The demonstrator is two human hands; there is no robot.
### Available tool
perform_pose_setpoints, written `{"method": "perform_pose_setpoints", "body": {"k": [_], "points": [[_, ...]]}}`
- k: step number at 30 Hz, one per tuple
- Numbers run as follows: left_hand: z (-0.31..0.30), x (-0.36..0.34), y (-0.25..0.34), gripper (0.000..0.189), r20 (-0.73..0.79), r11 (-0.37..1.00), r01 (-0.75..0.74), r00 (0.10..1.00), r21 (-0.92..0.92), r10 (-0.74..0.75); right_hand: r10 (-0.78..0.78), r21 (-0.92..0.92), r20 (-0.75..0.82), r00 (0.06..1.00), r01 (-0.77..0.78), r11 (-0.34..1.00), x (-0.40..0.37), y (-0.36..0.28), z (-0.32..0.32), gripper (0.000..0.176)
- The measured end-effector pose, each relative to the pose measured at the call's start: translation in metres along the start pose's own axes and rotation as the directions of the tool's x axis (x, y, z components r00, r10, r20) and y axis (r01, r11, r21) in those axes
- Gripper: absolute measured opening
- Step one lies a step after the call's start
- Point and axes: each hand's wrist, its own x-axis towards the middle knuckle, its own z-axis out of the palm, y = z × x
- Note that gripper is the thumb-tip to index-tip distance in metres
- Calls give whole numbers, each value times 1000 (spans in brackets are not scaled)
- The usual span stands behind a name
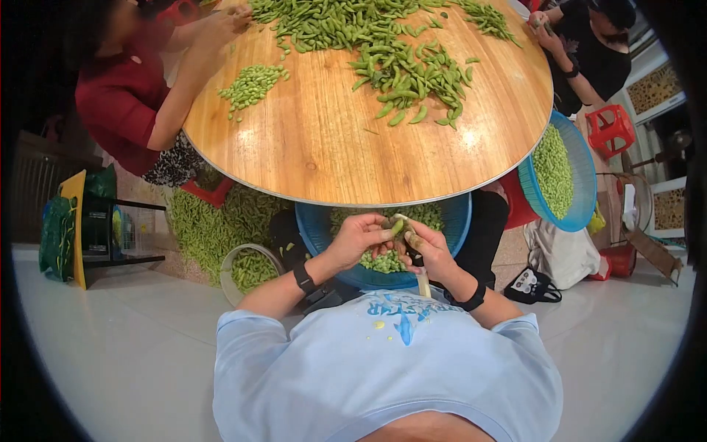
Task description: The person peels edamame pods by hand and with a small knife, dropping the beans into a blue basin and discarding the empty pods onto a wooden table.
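Note:
Over the blue basin (463, 237), my two hands meet around a green soybean pod (398, 227). My left hand (359, 241) is closed, its thumb and fingers pinching the pod from the left. From the other side my right hand (431, 252) is closed at the pod too, with darkened fingertips and something pale at a fingertip. Part of the pod is covered by my fingers. Below both hands, shelled green beans (387, 261) lie in the basin.
A round wooden table (309, 155) holds a heap of pods (412, 74) and a pile of shelled beans (252, 85). Two people sit across it. Pods (221, 221) cover the floor at left beside a white bucket (230, 274). Another blue basin (584, 180) stands right.

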Motion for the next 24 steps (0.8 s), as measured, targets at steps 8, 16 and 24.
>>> {"method": "perform_pose_setpoints", "body": {"k": [8, 16, 24], "points": [[7, -2, 0, 17, -33, 991, -98, 994, 87, 101, -10, 57, 104, 995, 4, 998, -2, -5, -2, 38], [21, -11, 11, 17, -15, 967, -196, 979, 163, 201, -19, 107, 172, 985, 1, 994, -12, -12, -4, 38], [31, -8, 12, 22, 18, 963, -204, 979, 178, 205, -55, 125, 148, 988, 36, 991, -19, -22, 1, 42]]}}
